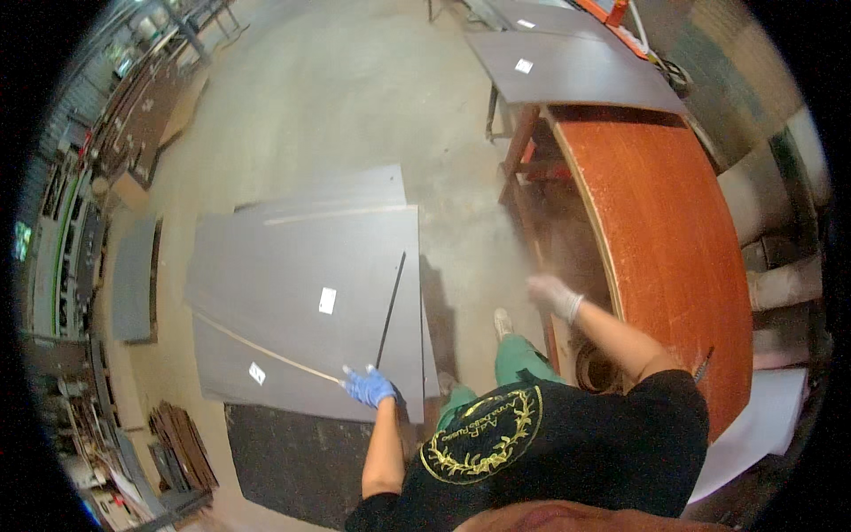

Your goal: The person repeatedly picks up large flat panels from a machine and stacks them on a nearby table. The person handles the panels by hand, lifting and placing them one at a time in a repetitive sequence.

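Observation:
My left hand (369, 387), in a blue glove, is over the near right part of some large grey sheets (292, 257). Its fingers appear closed at the end of a thin light strip (266, 348), which runs off to the left across the sheets. A thin black strip (392, 306) slants away from the same fingers toward the far right corner; whether they hold it too is hard to make out. Blurred by motion, my right hand (556, 297) in a white glove is beside the reddish-brown bench, its fingers smeared. White labels (327, 301) lie on the grey sheets.
A bench with a reddish-brown board (660, 222) stands close on my right. Beyond it are grey panels (576, 71) on supports. A dark sheet (297, 461) lies near left, below the grey ones. Racks and stacked strips (182, 439) line the left side.

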A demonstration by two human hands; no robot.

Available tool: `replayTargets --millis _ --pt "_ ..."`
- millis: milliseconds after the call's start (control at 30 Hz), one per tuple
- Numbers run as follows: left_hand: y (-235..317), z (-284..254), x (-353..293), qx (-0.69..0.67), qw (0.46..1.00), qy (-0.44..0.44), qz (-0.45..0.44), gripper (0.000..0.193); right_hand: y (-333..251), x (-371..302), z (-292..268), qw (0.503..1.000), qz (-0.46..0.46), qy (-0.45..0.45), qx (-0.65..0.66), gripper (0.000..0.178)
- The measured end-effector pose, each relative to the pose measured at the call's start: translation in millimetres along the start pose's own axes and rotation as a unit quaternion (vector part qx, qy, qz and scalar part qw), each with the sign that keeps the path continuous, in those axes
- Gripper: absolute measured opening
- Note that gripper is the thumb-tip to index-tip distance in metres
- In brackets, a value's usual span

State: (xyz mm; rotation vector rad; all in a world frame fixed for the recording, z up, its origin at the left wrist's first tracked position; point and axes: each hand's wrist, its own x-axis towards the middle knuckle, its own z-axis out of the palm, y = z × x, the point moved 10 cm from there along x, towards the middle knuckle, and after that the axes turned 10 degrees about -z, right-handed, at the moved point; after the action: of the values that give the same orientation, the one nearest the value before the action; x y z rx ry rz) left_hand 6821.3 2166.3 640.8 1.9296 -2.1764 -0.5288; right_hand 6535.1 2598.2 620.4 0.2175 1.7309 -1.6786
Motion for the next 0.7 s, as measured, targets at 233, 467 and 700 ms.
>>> replayTargets --millis 233,467,700 --pt "69 -7 -32 -0.024 0.997 0.049 0.06 0.077 -168 78 -104 0.909 -0.184 0.155 0.342 0.086" --pt "272 56 -106 -0.302 0.914 -0.155 0.223 0.069 -153 175 -40 0.828 -0.009 0.119 0.548 0.069" --pt "354 186 -221 -0.403 0.636 -0.654 -0.076 0.055 -76 151 -80 0.867 -0.067 0.249 0.427 0.034"
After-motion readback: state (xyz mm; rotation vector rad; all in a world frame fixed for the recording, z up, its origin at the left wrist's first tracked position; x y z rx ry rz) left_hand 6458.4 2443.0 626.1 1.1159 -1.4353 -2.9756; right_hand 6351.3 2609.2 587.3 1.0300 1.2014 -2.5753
